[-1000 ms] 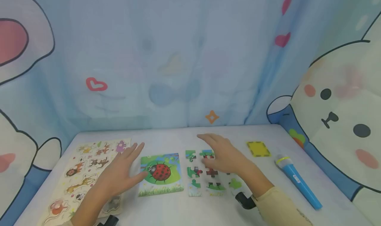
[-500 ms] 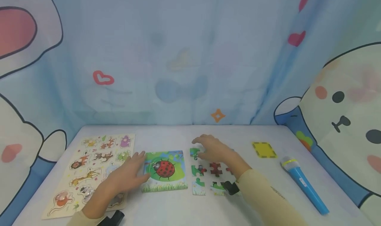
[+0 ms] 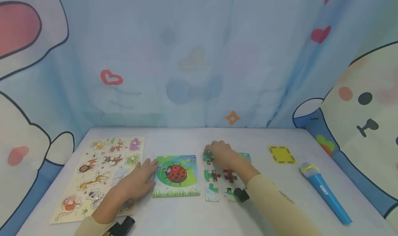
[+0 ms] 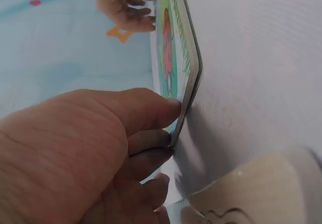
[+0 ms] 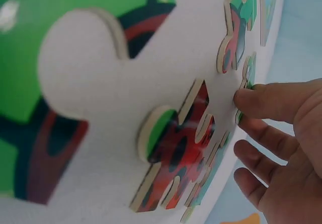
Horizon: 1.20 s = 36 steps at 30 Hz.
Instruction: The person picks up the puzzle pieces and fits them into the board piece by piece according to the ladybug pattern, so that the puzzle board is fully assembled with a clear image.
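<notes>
Puzzle piece [image 3: 208,156] — right hand [image 3: 221,153] touches it; left hand [image 3: 138,181] steadies ladybird board [image 3: 177,177].

Ladybird puzzle board [image 3: 176,176] flat on the counter (left edge touched), small green puzzle piece [image 3: 207,156] just right of it, fingers on it

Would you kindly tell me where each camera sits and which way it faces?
Head: above, facing forward and down at the table; both hands and sleeves show.
Left wrist: low at the left hand, looking along the ladybird board.
Right wrist: low beside the right hand, facing loose puzzle pieces.
Shared: head and left wrist show the ladybird board.
</notes>
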Available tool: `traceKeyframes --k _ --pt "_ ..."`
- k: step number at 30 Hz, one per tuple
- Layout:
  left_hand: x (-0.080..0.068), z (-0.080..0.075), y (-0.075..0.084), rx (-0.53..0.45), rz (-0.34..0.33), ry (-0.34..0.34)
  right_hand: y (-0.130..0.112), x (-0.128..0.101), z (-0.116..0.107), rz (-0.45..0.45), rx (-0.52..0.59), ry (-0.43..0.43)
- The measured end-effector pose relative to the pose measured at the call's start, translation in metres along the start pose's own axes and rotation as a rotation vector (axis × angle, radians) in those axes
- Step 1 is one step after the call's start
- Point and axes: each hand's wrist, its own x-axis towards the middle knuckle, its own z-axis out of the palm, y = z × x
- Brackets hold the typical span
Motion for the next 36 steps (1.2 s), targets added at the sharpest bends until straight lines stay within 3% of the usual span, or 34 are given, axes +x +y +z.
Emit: traceKeyframes --k 7,15,27,36 --pt "0.002 -0.001 0.004 0.011 -0.021 0.0 0.002 0.004 -0.002 0.001 -0.01 -0.006" --pt "0.001 -0.004 0.005 -0.017 -0.055 -0.011 -0.014 0.004 -0.012 -0.118 0.027 0.015" --pt "0.003 -0.004 0.001 0.028 -0.062 0.014 -0.067 0.023 -0.006 -0.28 0.04 -0.007" --pt "0.006 -0.004 0.003 0.034 -0.079 0.02 -0.094 0.033 0.007 -0.27 0.004 -0.047"
